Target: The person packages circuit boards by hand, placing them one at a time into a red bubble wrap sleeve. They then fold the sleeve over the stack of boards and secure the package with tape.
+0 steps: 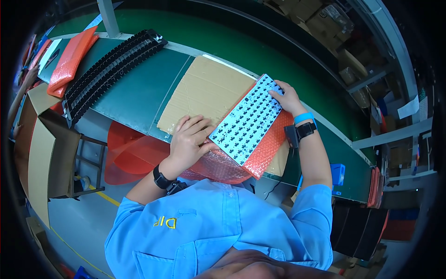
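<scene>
A keyboard circuit board (248, 122), pale blue-white with rows of black marks, lies slanted on red bubble wrap (274, 144). My right hand (289, 98) grips its far right corner, thumb on the top face and fingers at the edge. At the board's near left corner is my left hand (188, 142), its fingers bent over the cardboard and its thumb and index finger about the corner. Whether the left fingertips also catch the wrap is hidden. Beneath the board and wrap a flat brown cardboard sheet (204, 86) covers part of the green bench (134, 100).
Black slotted racks (114, 69) stand on the bench to the left, beside folded red bubble wrap (72, 63). An open carton (55, 149) is at far left, near another person's arm (24, 86). Red sheeting (134, 153) hangs over the bench's near edge. A blue object (338, 176) sits right.
</scene>
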`<action>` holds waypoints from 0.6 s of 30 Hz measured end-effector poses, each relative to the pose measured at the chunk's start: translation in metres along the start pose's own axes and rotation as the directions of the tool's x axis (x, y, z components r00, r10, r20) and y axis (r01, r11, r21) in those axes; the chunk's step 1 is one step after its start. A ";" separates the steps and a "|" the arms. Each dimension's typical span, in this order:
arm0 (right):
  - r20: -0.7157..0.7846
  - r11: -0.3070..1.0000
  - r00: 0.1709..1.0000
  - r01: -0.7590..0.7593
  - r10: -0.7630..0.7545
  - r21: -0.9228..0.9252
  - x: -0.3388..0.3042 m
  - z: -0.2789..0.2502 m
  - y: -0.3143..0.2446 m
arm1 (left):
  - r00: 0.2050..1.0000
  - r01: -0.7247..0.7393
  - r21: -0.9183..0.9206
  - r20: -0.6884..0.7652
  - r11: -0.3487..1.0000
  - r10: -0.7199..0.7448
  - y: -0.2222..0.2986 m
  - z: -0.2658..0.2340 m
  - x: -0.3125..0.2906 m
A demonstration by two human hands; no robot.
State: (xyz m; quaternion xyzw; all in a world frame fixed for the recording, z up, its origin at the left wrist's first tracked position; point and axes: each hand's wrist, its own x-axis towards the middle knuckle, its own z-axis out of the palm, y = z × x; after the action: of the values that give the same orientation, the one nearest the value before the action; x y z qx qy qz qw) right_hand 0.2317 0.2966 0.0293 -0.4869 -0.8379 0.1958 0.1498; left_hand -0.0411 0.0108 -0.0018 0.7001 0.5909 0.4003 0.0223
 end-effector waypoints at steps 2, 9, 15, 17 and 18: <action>0.011 0.999 1.000 0.004 -0.004 0.032 0.000 0.000 0.000 | 1.000 -0.005 -0.004 -0.007 1.000 0.005 -0.002 0.001 -0.002; 0.090 0.995 0.994 -0.074 0.068 0.070 0.007 -0.009 -0.013 | 0.999 -0.017 -0.025 -0.039 1.000 0.016 -0.005 0.005 -0.006; 0.308 0.962 0.916 -0.274 0.256 0.014 0.028 -0.028 -0.026 | 0.999 -0.002 -0.031 -0.034 1.000 0.001 -0.004 0.004 -0.005; 0.346 0.953 0.900 -0.298 0.263 0.049 0.035 -0.044 -0.025 | 1.000 -0.022 -0.034 -0.014 0.999 0.022 -0.005 0.002 -0.003; 0.383 0.943 0.884 -0.322 0.269 0.082 0.037 -0.055 -0.024 | 1.000 -0.026 -0.033 -0.013 0.999 0.026 -0.003 0.000 -0.001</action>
State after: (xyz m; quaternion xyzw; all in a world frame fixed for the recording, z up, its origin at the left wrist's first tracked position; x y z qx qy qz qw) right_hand 0.2200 0.3279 0.0909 -0.5520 -0.7506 0.3632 -0.0060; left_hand -0.0436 0.0108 -0.0044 0.7047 0.5751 0.4147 0.0251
